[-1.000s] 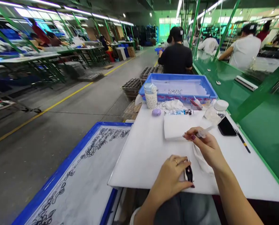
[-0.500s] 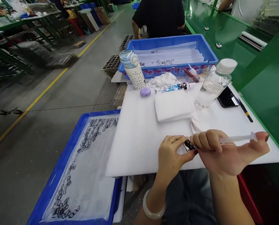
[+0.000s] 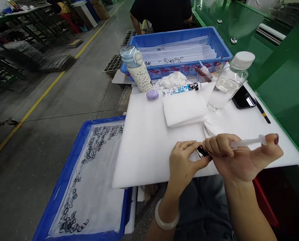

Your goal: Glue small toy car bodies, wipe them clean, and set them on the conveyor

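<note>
Over the front edge of the white foam-topped table [image 3: 144,157], my left hand [image 3: 183,164] pinches a small black-and-silver piece [image 3: 202,152] between thumb and fingers; its exact kind is partly hidden. My right hand [image 3: 237,157] is wrapped around a translucent plastic syringe [image 3: 248,142], with the thumb pressed against the plunger's end. The syringe's tip is hidden behind the right fingers, close to the small piece. Behind the hands lies a folded white foam pad [image 3: 184,108], with a white cloth [image 3: 212,129] beside it.
A clear bottle [image 3: 227,83], a phone [image 3: 243,97], tweezers [image 3: 263,112], a glue tube [image 3: 182,89], a purple case [image 3: 152,94] and a dotted tumbler [image 3: 139,72] stand or lie around. Blue trays [image 3: 56,197] hold small dark rings. A person in black [image 3: 162,15] sits ahead.
The whole view has shifted slightly, so the table items appear a little higher and further left. Both hands keep their holds; the right thumb on the plunger sits slightly closer to the fingers.
</note>
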Demonstrator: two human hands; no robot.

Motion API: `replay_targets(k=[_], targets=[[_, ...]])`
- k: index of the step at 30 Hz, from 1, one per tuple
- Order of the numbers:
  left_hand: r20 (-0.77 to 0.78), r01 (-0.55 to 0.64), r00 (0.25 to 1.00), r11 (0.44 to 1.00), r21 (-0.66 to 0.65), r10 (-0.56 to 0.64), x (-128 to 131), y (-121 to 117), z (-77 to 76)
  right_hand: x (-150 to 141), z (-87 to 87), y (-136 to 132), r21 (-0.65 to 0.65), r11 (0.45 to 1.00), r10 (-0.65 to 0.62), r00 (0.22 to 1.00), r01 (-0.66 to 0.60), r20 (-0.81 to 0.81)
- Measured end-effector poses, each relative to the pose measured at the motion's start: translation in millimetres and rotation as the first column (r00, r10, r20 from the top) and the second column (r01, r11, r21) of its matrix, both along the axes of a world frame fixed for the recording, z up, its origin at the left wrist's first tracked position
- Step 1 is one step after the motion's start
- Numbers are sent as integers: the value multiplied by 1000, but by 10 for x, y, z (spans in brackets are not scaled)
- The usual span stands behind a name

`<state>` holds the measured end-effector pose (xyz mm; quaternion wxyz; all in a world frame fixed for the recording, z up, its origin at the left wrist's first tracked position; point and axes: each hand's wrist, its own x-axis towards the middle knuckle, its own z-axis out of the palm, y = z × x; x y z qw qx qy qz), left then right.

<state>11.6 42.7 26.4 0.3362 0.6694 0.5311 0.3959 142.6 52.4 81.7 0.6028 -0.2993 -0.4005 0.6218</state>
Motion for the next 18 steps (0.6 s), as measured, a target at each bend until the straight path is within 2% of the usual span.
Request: replay_targets(k=[7, 18], targets=[[-8, 1, 1000, 1000, -7, -1, -2, -3, 0, 10, -36, -20, 45, 999, 13, 1000, -11, -25], [-21, -4, 1000, 1000, 16, 5, 2, -3, -11, -35, -31, -44, 53, 995, -88, 995, 85, 48]])
